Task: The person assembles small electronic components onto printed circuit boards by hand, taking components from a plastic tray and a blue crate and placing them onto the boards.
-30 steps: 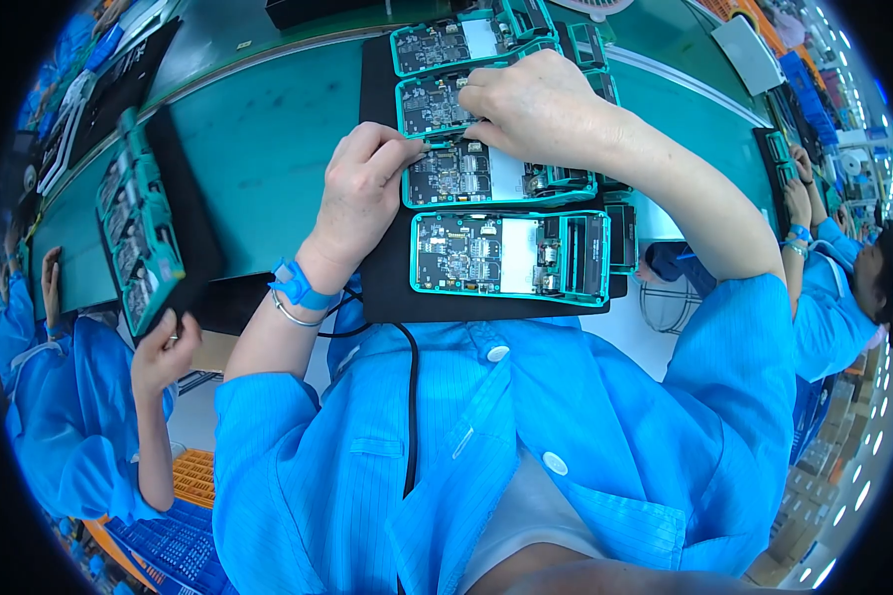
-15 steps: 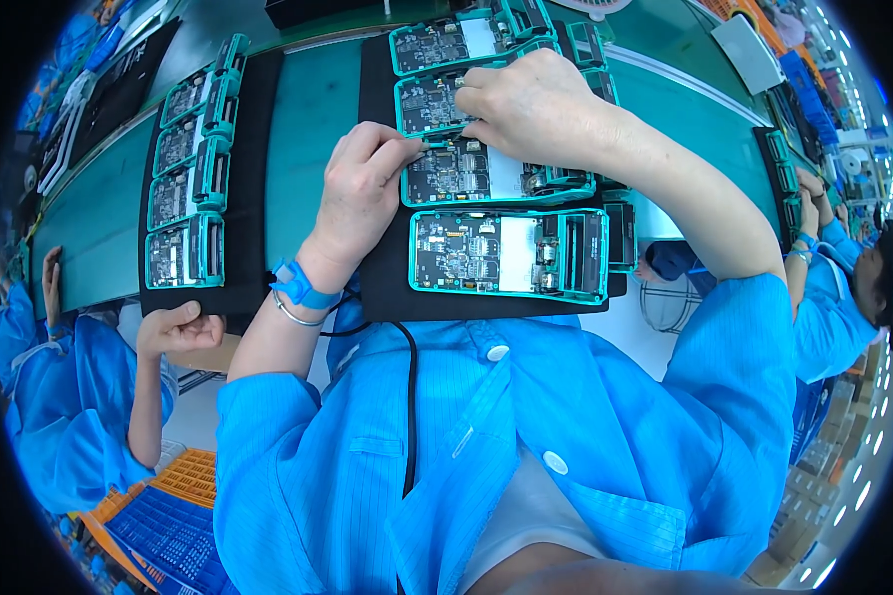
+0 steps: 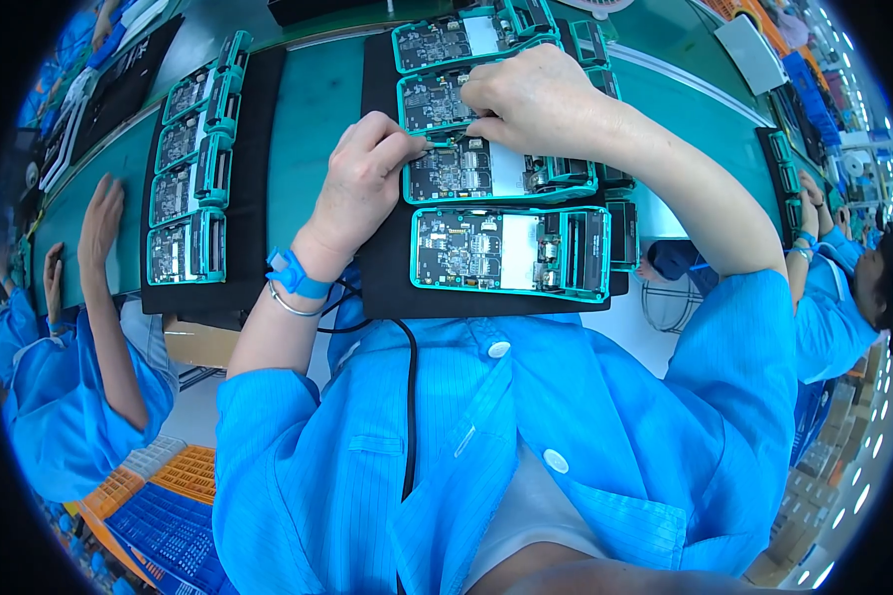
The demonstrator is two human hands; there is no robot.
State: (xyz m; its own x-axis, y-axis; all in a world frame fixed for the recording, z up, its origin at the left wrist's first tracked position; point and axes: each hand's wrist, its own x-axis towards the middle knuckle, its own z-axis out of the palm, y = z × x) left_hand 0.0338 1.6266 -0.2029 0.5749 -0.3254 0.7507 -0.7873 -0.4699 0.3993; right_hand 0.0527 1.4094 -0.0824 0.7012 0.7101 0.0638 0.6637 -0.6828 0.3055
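Note:
Several teal-framed handheld devices, each with a black circuit board and a white panel, lie in a column before me. My left hand (image 3: 367,167) has thumb and forefinger pinched at the upper left corner of the second-nearest device (image 3: 437,177); a small teal piece shows at its fingertips, but what it grips is unclear. Over the right part of the third device (image 3: 429,102) my right hand (image 3: 534,97) is closed, fingertips pointing left and down; what they hold is hidden. Closest to me, an untouched device (image 3: 456,248) lies open-backed. Another device (image 3: 435,45) lies at the far end.
The devices rest on a black mat (image 3: 382,283) on a green work surface (image 3: 313,149). To the left, a second black mat (image 3: 253,169) carries more devices (image 3: 174,193). Co-workers' hands (image 3: 99,223) are at the left; another co-worker (image 3: 833,288) sits at the right.
My two hands have barely shifted and stay at the same devices. At the left, a co-worker's hand has moved away from the mat's near edge, farther left and up.

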